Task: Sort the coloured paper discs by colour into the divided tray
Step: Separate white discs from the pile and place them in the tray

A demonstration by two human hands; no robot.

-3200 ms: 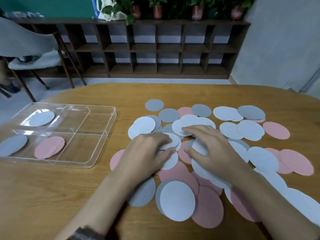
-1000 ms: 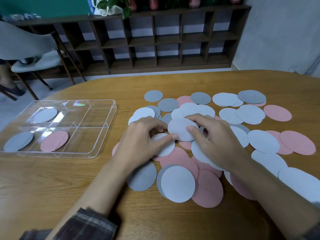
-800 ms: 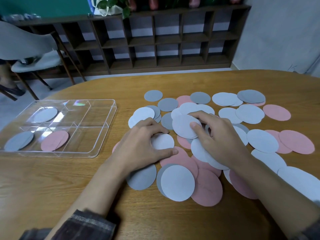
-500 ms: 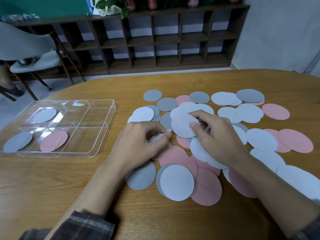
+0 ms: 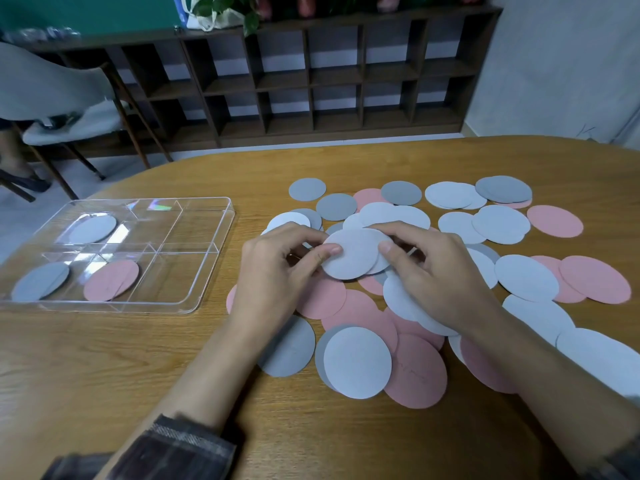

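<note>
Left hand (image 5: 273, 275): curled, with pale discs (image 5: 349, 254) pinched at their left edge.
Right hand (image 5: 440, 275): curled, with the same discs pinched at their right edge.
Pale discs: held just above the pile (image 5: 353, 362) on the worktop (image 5: 104, 375).
Tray (image 5: 221, 237): set to the left — pale, grey and pink discs are laid in separate compartments.

Office-like room, wooden table (image 5: 104, 368), cubby shelving (image 5: 332, 81), chair (image 5: 62, 109)

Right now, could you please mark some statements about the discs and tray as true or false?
Both the left hand and the right hand pinch the stack of pale discs. True.
The pink disc in the tray lies in its far row. False: it lies in the near row, beside the grey disc.
The tray stands left of the loose discs. True.
The tray holds no pale disc. False: a pale disc lies in its far left compartment.
</note>
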